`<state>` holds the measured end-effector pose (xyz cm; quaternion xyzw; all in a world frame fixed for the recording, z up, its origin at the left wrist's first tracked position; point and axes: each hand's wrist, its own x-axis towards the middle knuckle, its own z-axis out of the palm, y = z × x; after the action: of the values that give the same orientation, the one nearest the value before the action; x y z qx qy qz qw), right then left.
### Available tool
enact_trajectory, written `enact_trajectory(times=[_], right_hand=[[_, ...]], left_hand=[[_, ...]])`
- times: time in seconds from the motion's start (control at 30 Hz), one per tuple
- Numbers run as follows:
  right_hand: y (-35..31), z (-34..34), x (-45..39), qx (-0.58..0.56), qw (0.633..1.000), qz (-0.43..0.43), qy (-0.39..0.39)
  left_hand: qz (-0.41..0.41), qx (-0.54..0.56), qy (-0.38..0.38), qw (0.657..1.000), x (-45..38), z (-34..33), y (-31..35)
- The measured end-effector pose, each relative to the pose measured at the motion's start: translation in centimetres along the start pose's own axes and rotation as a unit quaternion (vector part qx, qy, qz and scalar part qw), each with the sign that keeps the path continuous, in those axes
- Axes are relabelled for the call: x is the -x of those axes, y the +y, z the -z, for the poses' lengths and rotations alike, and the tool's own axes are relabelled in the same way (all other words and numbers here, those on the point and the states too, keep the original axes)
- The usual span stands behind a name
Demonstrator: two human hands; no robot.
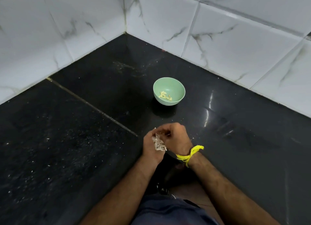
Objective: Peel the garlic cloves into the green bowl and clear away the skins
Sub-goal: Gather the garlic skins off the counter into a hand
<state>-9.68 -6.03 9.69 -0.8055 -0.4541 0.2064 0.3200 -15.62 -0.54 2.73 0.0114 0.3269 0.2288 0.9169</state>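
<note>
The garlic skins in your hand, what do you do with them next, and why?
Probably carry the skins off the counter to be thrown away. The left hand already cups a pile of them while the right hand presses in beside it, and peeled cloves lie in the green bowl. Small flecks are scattered on the counter, so a wipe may follow.

Garlic skins [158,143] in cupped left hand [150,145], green bowl [178,85] beyond.

A pale green bowl [169,91] stands upright on the black counter near its back corner, holding a few peeled yellowish garlic cloves [165,96] on its bottom, while a wad of papery garlic skins [158,143] sits well nearer the front edge.
</note>
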Motion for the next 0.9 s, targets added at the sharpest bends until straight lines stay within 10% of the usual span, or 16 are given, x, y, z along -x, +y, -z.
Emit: enact_trajectory(times=[0.3,0.73,0.9], right_hand=[[8.7,2.6,-4.5,-0.065,0.964,-0.228,0.125],[9.6,-2.8,-0.2,0.121,0.992,-0.046,-0.001],[10.2,-0.6,-2.5,0.125,0.984,-0.098,0.082]], left_hand=[[-0.002,0.079,0.075,0.994,0.1,-0.5,1.0],[0.019,0.057,0.09,0.994,1.9,1.9,-0.1],[0.031,0.053,0.093,0.994,2.7,2.5,-0.8]])
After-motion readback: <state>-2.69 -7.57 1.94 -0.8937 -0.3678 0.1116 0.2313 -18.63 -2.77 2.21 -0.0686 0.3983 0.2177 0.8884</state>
